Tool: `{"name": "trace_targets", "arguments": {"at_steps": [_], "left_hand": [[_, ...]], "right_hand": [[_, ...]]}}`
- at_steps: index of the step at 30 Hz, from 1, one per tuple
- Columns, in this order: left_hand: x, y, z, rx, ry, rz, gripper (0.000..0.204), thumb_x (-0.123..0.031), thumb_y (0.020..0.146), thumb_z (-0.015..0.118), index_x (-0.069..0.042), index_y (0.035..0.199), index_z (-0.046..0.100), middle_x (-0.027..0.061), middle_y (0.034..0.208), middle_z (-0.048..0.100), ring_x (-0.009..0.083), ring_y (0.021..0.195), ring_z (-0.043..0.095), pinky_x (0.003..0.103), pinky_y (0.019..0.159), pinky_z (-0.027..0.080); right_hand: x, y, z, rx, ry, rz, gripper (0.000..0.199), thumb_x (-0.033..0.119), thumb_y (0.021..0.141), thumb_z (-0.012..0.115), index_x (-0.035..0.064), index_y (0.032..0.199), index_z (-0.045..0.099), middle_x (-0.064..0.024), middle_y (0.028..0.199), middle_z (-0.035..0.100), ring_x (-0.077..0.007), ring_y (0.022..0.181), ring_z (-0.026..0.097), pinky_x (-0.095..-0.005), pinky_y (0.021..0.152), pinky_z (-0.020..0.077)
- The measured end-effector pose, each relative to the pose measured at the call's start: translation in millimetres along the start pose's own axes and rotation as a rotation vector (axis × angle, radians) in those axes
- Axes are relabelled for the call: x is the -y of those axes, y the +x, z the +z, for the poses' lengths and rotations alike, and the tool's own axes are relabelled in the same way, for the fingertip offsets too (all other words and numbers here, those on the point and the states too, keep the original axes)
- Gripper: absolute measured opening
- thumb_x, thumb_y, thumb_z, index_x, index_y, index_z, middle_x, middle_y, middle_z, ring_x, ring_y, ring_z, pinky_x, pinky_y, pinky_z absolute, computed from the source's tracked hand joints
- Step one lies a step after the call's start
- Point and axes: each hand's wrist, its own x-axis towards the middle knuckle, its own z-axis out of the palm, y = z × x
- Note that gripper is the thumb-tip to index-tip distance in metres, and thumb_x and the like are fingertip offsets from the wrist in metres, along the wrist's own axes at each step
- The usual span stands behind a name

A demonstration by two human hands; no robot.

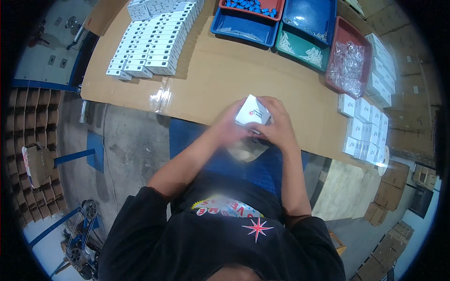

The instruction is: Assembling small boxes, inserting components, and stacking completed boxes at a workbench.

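A small white box with dark and red print is held between my two hands, just over the near edge of the cardboard-covered table. My left hand is closed on its left side; glare blurs some of those fingers. On the other side, my right hand grips the box, thumb across its lower front and fingers behind it. The far side of the box is hidden.
Rows of stacked white boxes stand at the far left. Blue, green and red trays at the back right hold small blue parts, white plugs and clear plastic bags. More white boxes line the right edge. A pulley machine stands lower left.
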Motion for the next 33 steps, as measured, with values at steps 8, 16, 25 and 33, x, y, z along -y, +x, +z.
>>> {"name": "trace_targets", "arguments": {"at_steps": [8, 16, 25, 33], "left_hand": [[6.5, 12.6, -21.6, -0.049, -0.025, 0.05, 0.06, -0.059, 0.107, 0.039, -0.014, 0.145, 0.051, 0.0119, 0.137, 0.063, 0.03, 0.124, 0.063, 0.048, 0.102, 0.054], [7.4, 14.1, -27.9, -0.046, 0.229, 0.166, 0.06, -0.056, 0.108, 0.037, -0.014, 0.148, 0.049, 0.0104, 0.138, 0.062, 0.0287, 0.124, 0.063, 0.046, 0.103, 0.054], [2.0, 8.0, -15.2, -0.016, 0.257, 0.206, 0.063, -0.057, 0.109, 0.035, -0.014, 0.154, 0.043, 0.0084, 0.143, 0.058, 0.0279, 0.128, 0.06, 0.047, 0.106, 0.052], [10.8, 0.7, -24.9, -0.076, 0.252, 0.214, 0.061, -0.051, 0.109, 0.04, -0.014, 0.157, 0.04, 0.0086, 0.147, 0.054, 0.0262, 0.129, 0.058, 0.046, 0.106, 0.051]], "right_hand": [[-3.4, -1.8, 0.4, 0.075, -0.072, -0.039, 0.076, 0.022, 0.068, 0.088, 0.0008, 0.135, 0.061, -0.0176, 0.137, 0.06, -0.035, 0.127, 0.056, -0.0425, 0.106, 0.0479], [-6.6, -4.8, 7.0, 0.104, -0.044, -0.036, 0.077, 0.022, 0.07, 0.087, 0.002, 0.139, 0.059, -0.0192, 0.144, 0.056, -0.0366, 0.134, 0.053, -0.0428, 0.11, 0.046], [-7.8, -5.2, 7.6, 0.114, -0.036, -0.028, 0.078, 0.021, 0.071, 0.087, 0.0042, 0.141, 0.058, -0.0184, 0.145, 0.056, -0.036, 0.134, 0.053, -0.0422, 0.111, 0.0459], [-15.8, -2.9, 15.4, 0.16, -0.031, -0.065, 0.073, 0.023, 0.077, 0.085, 0.0071, 0.142, 0.058, -0.0157, 0.152, 0.053, -0.0332, 0.147, 0.042, -0.046, 0.12, 0.0365]]}}
